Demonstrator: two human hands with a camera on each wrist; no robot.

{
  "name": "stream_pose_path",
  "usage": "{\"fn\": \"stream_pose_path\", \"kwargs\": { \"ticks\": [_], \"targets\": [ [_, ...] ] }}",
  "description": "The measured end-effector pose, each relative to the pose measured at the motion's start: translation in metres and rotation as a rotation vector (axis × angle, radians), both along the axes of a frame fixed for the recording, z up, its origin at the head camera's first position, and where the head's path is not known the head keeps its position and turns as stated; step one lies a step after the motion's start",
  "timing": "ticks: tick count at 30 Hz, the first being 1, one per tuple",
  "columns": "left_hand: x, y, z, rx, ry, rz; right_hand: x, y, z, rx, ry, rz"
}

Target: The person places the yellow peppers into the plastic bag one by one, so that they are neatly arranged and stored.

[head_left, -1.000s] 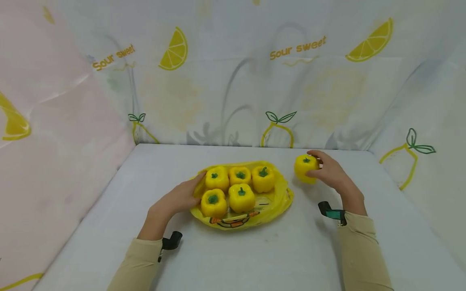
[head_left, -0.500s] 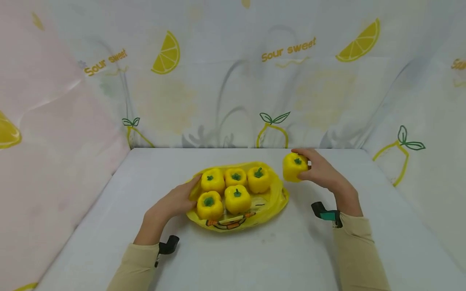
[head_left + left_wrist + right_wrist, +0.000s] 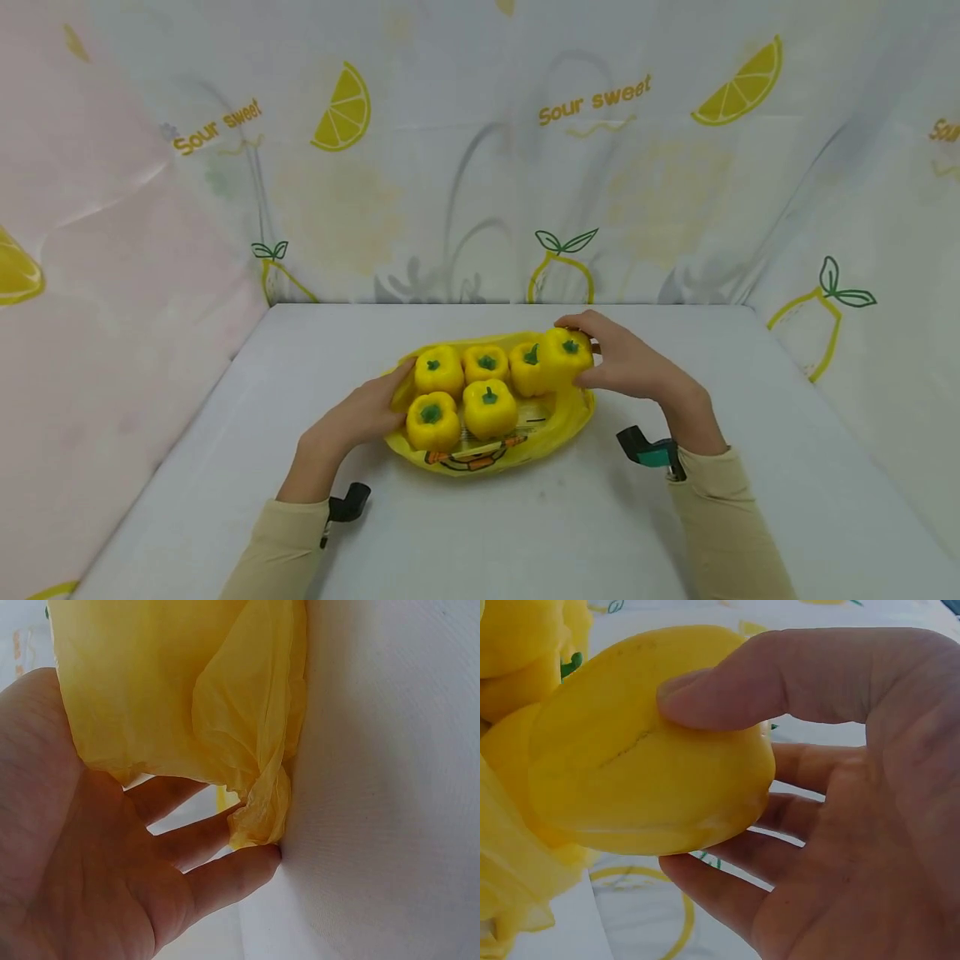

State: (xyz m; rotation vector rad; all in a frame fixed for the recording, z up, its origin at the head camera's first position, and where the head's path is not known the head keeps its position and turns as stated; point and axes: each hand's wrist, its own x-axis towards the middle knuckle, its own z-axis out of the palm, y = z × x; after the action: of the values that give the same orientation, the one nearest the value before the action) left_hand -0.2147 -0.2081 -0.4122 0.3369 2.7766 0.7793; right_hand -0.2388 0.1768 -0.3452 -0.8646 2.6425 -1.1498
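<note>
The right hand (image 3: 630, 367) now grips the sixth yellow pepper (image 3: 566, 357) over the yellow bag's (image 3: 570, 412) rim — carried in from the table (image 3: 480, 517) — while the left hand (image 3: 360, 412), fingers relaxed, steadies the bag's far edge.

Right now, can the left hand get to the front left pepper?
Probably yes. The left hand rests on the bag's left edge, right beside the front left pepper, and nothing lies between them. The right hand holds another pepper on the far side.
</note>
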Motion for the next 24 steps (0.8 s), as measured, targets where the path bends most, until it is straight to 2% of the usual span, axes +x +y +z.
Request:
{"fn": "stream_pose_path", "kwargs": {
  "ticks": [12, 19, 24],
  "targets": [
    [-0.001, 0.001, 0.002, 0.001, 0.003, -0.014, 0.009, -0.027, -0.004, 0.228, -0.111, 0.022],
    [-0.002, 0.0, 0.0, -0.007, 0.006, -0.013, 0.012, -0.037, -0.007, 0.317, -0.074, -0.004],
    [-0.002, 0.0, -0.001, -0.012, 0.016, -0.019, 0.016, -0.046, -0.009, 0.399, -0.081, -0.049]
  ]
}}
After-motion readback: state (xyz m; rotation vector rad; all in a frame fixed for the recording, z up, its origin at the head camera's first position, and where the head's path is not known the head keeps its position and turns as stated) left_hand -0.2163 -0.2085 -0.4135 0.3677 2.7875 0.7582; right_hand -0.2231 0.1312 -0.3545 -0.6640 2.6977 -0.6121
